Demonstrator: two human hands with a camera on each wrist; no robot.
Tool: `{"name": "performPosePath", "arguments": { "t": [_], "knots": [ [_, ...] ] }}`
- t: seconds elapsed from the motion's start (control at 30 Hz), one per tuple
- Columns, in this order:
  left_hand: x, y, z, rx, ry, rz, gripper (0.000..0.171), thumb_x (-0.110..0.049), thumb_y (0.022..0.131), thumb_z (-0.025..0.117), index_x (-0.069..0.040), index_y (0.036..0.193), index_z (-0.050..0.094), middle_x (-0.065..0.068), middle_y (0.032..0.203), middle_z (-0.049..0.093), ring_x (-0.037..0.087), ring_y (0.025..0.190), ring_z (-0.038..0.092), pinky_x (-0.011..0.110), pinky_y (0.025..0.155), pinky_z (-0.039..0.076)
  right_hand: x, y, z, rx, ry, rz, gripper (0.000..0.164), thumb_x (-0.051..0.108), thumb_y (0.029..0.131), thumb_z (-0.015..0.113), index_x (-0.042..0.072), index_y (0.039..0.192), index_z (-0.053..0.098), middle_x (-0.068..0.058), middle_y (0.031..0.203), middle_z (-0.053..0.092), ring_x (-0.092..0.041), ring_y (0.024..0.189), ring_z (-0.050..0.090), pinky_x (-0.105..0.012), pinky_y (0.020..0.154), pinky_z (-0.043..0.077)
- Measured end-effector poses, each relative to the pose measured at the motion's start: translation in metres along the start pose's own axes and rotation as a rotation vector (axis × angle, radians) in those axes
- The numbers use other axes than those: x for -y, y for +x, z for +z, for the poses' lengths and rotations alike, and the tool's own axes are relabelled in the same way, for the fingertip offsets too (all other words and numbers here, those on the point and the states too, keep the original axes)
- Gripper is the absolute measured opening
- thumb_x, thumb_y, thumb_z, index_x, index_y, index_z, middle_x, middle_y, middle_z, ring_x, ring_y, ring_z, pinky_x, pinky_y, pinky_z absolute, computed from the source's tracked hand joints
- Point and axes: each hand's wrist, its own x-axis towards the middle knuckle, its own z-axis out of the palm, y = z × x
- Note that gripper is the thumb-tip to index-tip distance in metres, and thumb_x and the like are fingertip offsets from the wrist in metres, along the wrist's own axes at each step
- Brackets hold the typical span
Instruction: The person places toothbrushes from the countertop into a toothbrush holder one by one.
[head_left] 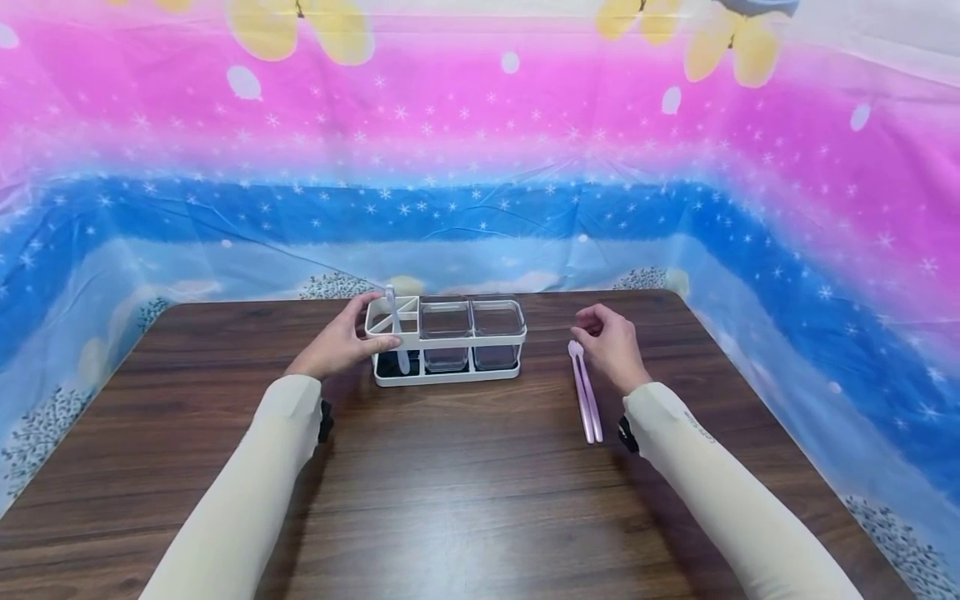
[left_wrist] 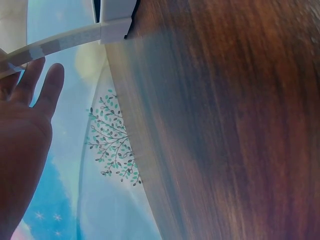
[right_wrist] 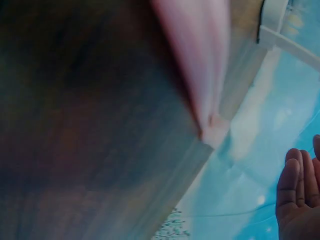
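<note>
A white rack (head_left: 447, 377) stands at the far middle of the table, its left end divided into small sections, with two clear square containers (head_left: 498, 320) beside them. My left hand (head_left: 341, 337) holds the rack's left end, thumb on the front rim and fingers around the side. In the left wrist view, fingers reach the white rim (left_wrist: 65, 40). A pale, slim spoon-like utensil (head_left: 398, 329) leans upright in the divided end. On the right lies a pink two-legged utensil (head_left: 587, 396), its legs meeting at the far end. My right hand (head_left: 611, 342) hovers beside that end, fingers loosely bent, holding nothing.
The brown wooden table (head_left: 450, 500) ends just behind the rack. A patterned pink and blue cloth (head_left: 480, 150) hangs around its back and sides. Bare wood lies between the rack and the pink utensil.
</note>
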Motion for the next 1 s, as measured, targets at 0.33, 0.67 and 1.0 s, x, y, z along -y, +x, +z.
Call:
{"name": "performPosePath", "arguments": {
  "t": [0.33,0.67,1.0],
  "knots": [
    [0.007,0.004,0.0,-0.006,-0.008,-0.012,0.094,-0.041,0.082,0.073,-0.019,0.151,0.013,0.023,0.141,0.036,0.039,0.127,0.038,0.053,0.095,0.039,-0.022,-0.01,0.002,0.122,-0.112,0.156,0.013,0.007,0.085,0.069,0.002,0.096,0.065,-0.01,0.085,0.065,-0.023,0.077,0.06,-0.036,0.071,0.048],
    [-0.029,-0.018,0.0,0.008,0.004,-0.009,0.084,-0.027,0.089,0.068,-0.01,0.15,0.013,0.03,0.139,0.035,0.044,0.125,0.038,0.054,0.095,0.039,-0.032,-0.013,0.005,0.248,-0.179,0.235,0.013,0.007,0.084,0.069,0.002,0.095,0.065,-0.008,0.082,0.063,-0.021,0.075,0.057,-0.034,0.068,0.046],
    [0.006,0.003,0.0,-0.009,0.01,-0.015,0.095,-0.041,0.082,0.073,-0.018,0.151,0.012,0.025,0.142,0.033,0.041,0.128,0.036,0.055,0.096,0.038,-0.031,-0.013,0.005,0.298,-0.207,0.269,0.016,0.008,0.084,0.069,0.0,0.097,0.064,-0.009,0.083,0.061,-0.022,0.075,0.056,-0.035,0.07,0.045]
  ]
}}
